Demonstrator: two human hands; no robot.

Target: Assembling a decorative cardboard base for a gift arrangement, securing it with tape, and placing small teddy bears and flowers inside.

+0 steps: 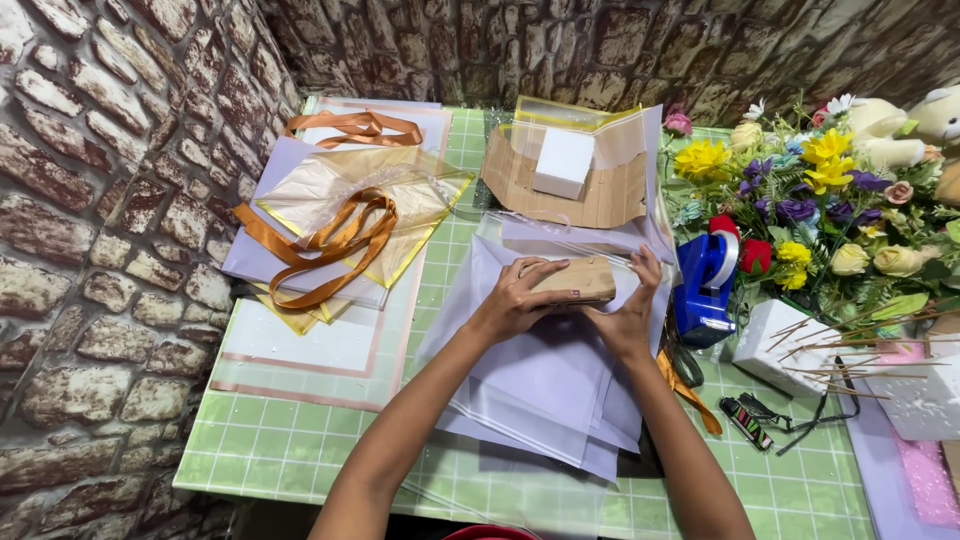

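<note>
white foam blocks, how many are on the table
3: one foam block on the brown paper at the back, a skewered one beside the tape dispenser, another at right edge; flowers may hide more.

Single head view, looking steeply down from above and behind both forearms, fairly near. Faces the stone-pattern back wall across the green checked counter. Both grips sit centre frame, just below middle.

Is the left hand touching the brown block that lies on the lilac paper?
Touching. In the head view the left hand lies on the brown block, its fingers curled over the top edge, while the right hand holds the other end.
</note>
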